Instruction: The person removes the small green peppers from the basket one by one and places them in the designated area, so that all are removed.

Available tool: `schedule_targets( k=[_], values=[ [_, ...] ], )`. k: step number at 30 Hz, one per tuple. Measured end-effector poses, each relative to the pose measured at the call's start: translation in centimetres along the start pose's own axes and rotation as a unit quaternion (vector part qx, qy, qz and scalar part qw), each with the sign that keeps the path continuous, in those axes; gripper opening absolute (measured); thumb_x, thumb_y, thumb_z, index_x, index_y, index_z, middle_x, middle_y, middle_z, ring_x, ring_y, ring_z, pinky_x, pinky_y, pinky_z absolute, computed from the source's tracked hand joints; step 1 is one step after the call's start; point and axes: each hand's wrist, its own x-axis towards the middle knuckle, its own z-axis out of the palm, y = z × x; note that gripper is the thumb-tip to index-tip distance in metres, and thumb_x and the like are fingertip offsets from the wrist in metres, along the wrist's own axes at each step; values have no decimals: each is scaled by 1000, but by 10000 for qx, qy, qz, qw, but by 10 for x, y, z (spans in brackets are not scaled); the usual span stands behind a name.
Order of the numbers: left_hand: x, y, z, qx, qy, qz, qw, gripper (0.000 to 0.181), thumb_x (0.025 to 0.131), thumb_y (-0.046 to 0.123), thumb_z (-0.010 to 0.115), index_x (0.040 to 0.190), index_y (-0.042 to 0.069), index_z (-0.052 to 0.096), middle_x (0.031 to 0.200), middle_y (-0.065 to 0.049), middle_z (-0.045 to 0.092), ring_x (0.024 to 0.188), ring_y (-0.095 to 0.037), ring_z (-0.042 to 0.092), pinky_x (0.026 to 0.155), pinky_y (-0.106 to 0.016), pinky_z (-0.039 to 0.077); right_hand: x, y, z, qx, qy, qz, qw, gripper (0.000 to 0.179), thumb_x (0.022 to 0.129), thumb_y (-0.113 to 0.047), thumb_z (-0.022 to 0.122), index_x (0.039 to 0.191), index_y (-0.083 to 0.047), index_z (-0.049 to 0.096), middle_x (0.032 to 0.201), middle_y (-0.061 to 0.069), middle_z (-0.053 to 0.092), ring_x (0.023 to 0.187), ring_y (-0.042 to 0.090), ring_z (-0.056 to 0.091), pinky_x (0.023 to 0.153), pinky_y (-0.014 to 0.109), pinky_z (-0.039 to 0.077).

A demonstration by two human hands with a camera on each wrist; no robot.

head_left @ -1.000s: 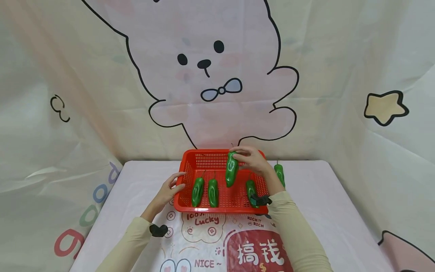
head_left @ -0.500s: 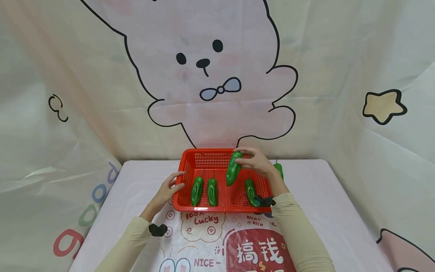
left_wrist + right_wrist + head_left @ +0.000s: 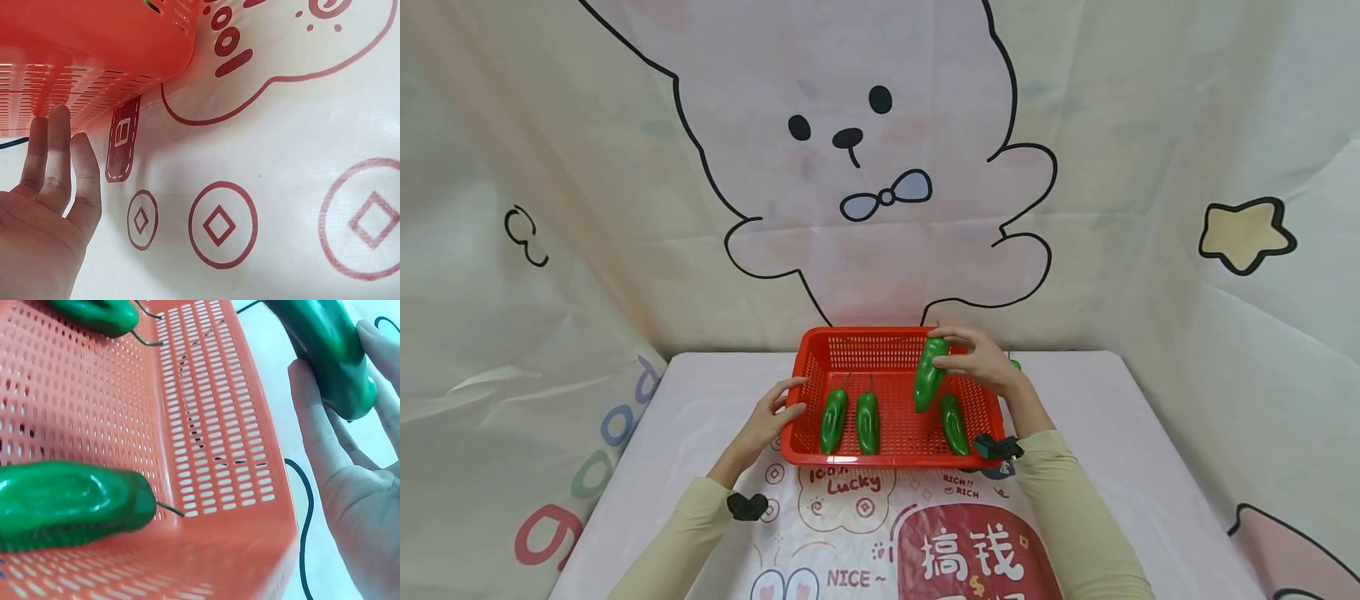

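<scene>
My right hand pinches a green chili pepper between thumb and fingers, above the back right part of a red plastic basket. In the right wrist view this held pepper is raised near the basket's rim, its stem out of sight. Two similar peppers, the left one and its neighbour, lie inside on the left; another pepper lies on the right. At the basket's left side is my left hand, its fairly straight fingers touching the perforated outer wall.
One more green pepper lies on the white table beyond the basket's right side, mostly hidden by my right hand. A printed cloth wall rises behind the table. A dark cord runs beside the basket.
My right hand has moved a little to the right with the pepper, and now covers more of the pepper outside the basket. My left hand stays at the basket's side.
</scene>
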Motion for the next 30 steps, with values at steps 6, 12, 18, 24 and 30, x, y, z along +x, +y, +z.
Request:
schedule_targets(
  k=[6,12,18,24,30],
  values=[
    [0,0,0,16,-29,55,10000,53,103,19,63,152,20,43,145,-31,44,117,-48,58,77,-47,60,-9,0,-9,-86,20,75,9999,51,94,-3,73,140,4,54,139,23,50,102,35,66,83,47,59],
    [0,0,0,34,7,20,10000,53,103,15,63,152,20,44,144,-30,44,119,-46,57,77,-46,60,-21,1,-17,10,117,290,9995,54,94,-3,73,143,5,50,139,22,51,104,33,66,84,46,59],
    [0,0,1,32,-12,45,10000,53,103,15,62,152,19,43,142,-30,45,115,-46,60,76,-47,60,-33,3,-27,-64,327,308,9990,53,94,-5,73,142,2,52,142,23,49,108,31,65,84,42,59],
    [0,-1,1,67,31,-39,10000,53,103,16,63,152,20,43,145,-30,44,121,-48,55,79,-48,60,-44,6,-39,149,398,135,9990,53,96,-1,69,144,5,46,142,25,49,107,29,66,86,44,58],
    [1,-1,1,81,55,-81,9999,52,103,16,63,151,20,44,146,-29,43,124,-49,53,80,-48,59,-55,9,-51,13,586,195,9981,53,96,-3,70,145,1,48,138,26,51,109,31,65,89,41,57]
  ],
)
